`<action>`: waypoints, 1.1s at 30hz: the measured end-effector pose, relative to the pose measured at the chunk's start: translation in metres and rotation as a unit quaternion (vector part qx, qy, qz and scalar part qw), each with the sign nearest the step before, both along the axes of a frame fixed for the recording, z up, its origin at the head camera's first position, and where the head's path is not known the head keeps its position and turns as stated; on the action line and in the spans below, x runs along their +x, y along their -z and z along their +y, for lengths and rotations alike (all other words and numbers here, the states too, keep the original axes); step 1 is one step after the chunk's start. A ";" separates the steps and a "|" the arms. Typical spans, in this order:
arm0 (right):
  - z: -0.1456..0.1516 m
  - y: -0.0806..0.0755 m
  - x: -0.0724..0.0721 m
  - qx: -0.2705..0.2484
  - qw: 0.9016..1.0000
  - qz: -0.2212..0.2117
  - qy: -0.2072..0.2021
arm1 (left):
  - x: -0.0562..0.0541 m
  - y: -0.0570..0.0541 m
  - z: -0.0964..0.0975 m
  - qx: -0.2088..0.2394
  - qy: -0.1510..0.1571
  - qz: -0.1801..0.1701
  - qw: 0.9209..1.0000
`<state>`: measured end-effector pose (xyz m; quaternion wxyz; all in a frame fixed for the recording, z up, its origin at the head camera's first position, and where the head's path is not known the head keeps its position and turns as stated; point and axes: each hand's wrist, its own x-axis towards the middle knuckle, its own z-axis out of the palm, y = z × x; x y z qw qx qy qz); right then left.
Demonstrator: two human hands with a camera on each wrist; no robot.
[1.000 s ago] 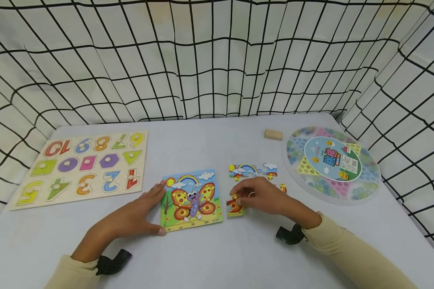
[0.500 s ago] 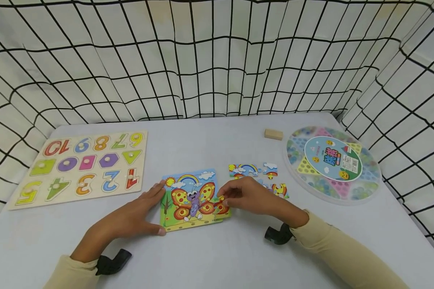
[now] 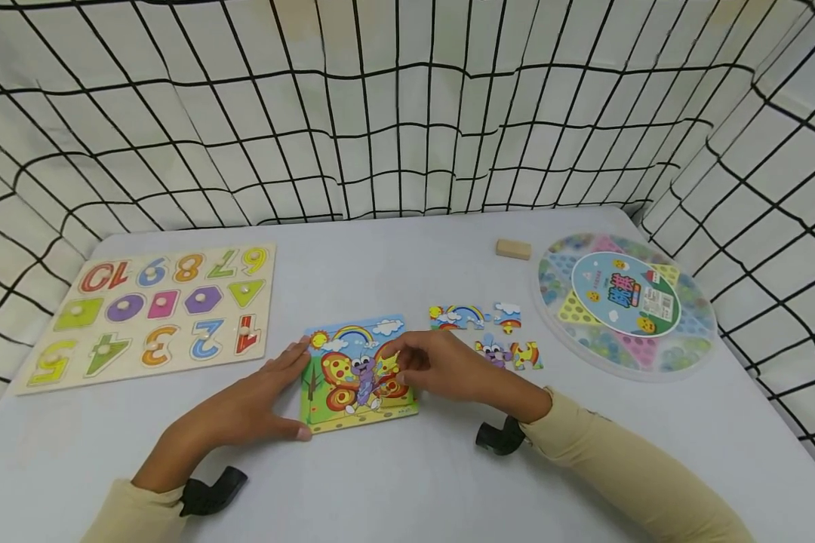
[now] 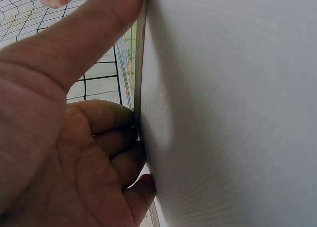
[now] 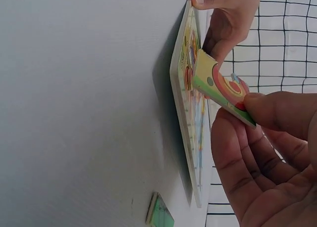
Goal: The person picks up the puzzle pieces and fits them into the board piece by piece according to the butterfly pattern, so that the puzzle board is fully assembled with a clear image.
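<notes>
A square butterfly jigsaw board [image 3: 333, 388] lies on the white table in the head view. My left hand [image 3: 244, 411] rests against its left edge, fingertips near the upper corner and thumb at the lower one. Over the board's right half, my right hand [image 3: 441, 366] pinches a jigsaw piece [image 5: 225, 88] between thumb and fingers. That piece, yellow, green and red, tilts above the board in the right wrist view; the hand mostly covers it in the head view. Loose pieces lie right of the board: a rainbow piece [image 3: 458, 315], a cloud piece [image 3: 507, 315] and a purple-faced piece [image 3: 493, 353].
A wooden number and shape board [image 3: 170, 332] lies at the left. On the right is a round Chinese checkers set [image 3: 625, 298], with a small wooden block [image 3: 513, 249] beside it. Black netting [image 3: 407, 136] over white cloth walls surrounds the table's far and side edges.
My right hand has carried the piece leftward from the table beside the board to over the board's right half. The purple-faced piece is uncovered. My left hand stays at the board's edge.
</notes>
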<state>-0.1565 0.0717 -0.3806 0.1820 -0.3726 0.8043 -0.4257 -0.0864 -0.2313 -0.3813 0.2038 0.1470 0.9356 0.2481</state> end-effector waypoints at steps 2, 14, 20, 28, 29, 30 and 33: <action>-0.002 0.000 -0.001 0.004 1.000 0.002 0.004 | 0.000 0.001 -0.001 0.000 0.001 0.004 1.000; -0.013 0.004 0.000 0.016 0.999 0.038 -0.010 | 0.001 0.002 0.000 -0.001 0.001 0.009 1.000; -0.016 0.003 0.006 0.076 0.994 0.074 -0.003 | 0.001 0.000 0.001 0.000 0.002 0.009 1.000; -0.017 0.003 0.010 0.123 0.989 0.082 0.010 | 0.000 -0.003 0.002 -0.004 0.002 0.007 1.000; -0.017 0.003 0.009 0.124 0.989 0.084 0.008 | 0.001 -0.003 0.002 -0.003 0.002 0.007 1.000; -0.017 0.003 0.009 0.125 0.988 0.086 0.007 | 0.001 -0.003 0.003 -0.002 0.001 0.007 1.000; -0.017 0.004 0.009 0.128 0.988 0.091 0.001 | 0.001 -0.002 0.003 0.000 0.002 0.007 1.000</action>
